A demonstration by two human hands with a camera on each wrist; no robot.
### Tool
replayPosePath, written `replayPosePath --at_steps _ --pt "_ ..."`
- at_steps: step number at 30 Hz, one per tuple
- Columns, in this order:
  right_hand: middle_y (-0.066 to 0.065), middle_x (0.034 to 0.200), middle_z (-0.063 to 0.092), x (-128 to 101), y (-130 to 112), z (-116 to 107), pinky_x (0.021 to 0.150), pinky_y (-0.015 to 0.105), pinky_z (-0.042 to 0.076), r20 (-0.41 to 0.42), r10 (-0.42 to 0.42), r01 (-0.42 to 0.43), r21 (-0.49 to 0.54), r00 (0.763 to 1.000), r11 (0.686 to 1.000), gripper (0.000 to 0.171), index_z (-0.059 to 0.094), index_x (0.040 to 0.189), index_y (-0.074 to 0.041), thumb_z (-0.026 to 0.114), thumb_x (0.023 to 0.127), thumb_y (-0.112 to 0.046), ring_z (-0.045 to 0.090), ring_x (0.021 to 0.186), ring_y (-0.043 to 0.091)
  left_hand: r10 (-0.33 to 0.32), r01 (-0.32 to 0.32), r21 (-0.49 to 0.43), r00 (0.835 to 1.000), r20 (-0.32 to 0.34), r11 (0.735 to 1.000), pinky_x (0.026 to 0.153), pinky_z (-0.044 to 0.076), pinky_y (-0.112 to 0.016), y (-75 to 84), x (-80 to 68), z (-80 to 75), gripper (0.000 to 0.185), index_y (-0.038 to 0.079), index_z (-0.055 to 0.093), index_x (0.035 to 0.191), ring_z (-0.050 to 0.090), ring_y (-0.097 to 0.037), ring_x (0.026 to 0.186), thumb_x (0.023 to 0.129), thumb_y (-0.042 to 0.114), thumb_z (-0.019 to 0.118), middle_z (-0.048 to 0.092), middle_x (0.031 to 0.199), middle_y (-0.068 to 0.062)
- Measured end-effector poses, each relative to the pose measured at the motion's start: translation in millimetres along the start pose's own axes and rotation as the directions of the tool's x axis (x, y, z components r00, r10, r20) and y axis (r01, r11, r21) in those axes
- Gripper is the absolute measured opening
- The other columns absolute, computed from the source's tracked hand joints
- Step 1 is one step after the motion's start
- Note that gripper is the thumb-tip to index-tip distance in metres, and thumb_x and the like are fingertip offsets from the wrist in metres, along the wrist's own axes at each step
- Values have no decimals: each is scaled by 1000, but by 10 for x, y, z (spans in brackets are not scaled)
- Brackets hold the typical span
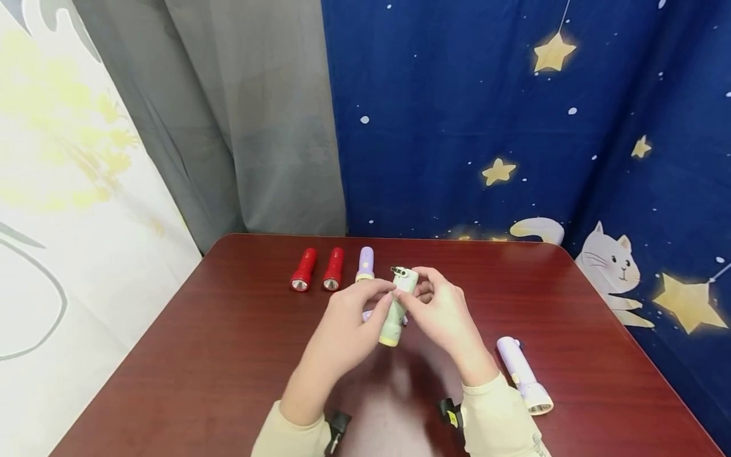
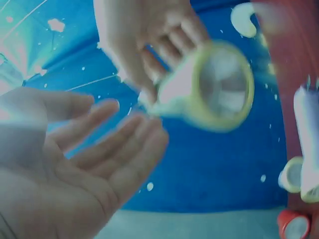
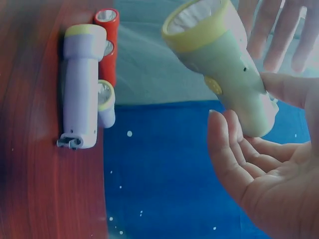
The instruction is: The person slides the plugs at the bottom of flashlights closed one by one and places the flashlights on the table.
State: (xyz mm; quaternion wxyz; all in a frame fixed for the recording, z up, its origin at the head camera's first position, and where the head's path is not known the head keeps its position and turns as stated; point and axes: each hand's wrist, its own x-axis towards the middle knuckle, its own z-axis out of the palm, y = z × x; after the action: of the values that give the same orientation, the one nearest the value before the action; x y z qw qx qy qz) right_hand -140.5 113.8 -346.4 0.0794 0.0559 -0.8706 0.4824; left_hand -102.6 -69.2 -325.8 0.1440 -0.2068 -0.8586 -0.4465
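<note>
A pale green flashlight [image 1: 391,327] with a yellow rim is tilted over the table, its lens end toward the person. My right hand [image 1: 448,316] holds its body near the tail between thumb and fingers, as the right wrist view shows. My left hand [image 1: 348,320] is at the flashlight's other side, fingertips close to its body. In the left wrist view the fingers of that hand are spread and relaxed, with the thumb apart. A large lavender flashlight [image 3: 82,94] lies on the table behind, mostly hidden by the hands in the head view.
Two red flashlights [image 1: 304,270] and a small lavender one [image 1: 366,261] lie in a row toward the back of the dark red table [image 1: 217,330]. Another lavender flashlight [image 1: 521,371] lies by the right forearm. Curtains [image 1: 445,127] hang behind the table.
</note>
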Motion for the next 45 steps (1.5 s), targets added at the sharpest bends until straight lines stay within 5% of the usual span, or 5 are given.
replayPosePath --at_steps 12,20,25,31,45 --pt "4 92 68 -72 -63 79 74 25 52 -34 -59 58 -40 998 998 38 58 120 -14 81 91 -21 66 82 13 -66 70 58 995 -70 996 101 60 -49 -12 -63 227 39 5 66 143 74 -26 118 106 15 58 75 133 -13" --pt "10 108 71 -127 -82 88 77 27 59 5 -90 89 3 996 996 46 58 130 -9 82 92 -15 72 92 18 -190 184 -124 981 -31 975 100 61 -50 -34 -66 201 41 4 64 145 76 -33 118 107 19 59 71 140 -18" --pt "12 118 76 -183 -105 71 83 34 64 70 -110 103 87 992 991 49 54 138 -8 78 96 -12 76 103 22 -229 221 -171 973 -29 960 101 61 -49 -40 -71 138 43 3 62 146 76 -32 118 106 19 61 72 137 -19" --pt "12 113 77 -213 -109 78 77 25 61 67 -122 108 191 990 976 41 57 134 -10 75 97 -6 77 98 21 -262 251 -201 965 -28 947 106 59 -49 -67 -56 118 47 -1 58 148 74 -31 123 106 20 62 71 138 -20" --pt "12 109 71 -182 -45 133 73 21 58 58 -125 114 173 990 978 52 61 141 -16 76 93 -3 76 91 18 -229 216 -253 973 -26 943 103 59 -48 -184 61 225 39 9 70 136 74 -22 111 103 31 68 78 126 -10"
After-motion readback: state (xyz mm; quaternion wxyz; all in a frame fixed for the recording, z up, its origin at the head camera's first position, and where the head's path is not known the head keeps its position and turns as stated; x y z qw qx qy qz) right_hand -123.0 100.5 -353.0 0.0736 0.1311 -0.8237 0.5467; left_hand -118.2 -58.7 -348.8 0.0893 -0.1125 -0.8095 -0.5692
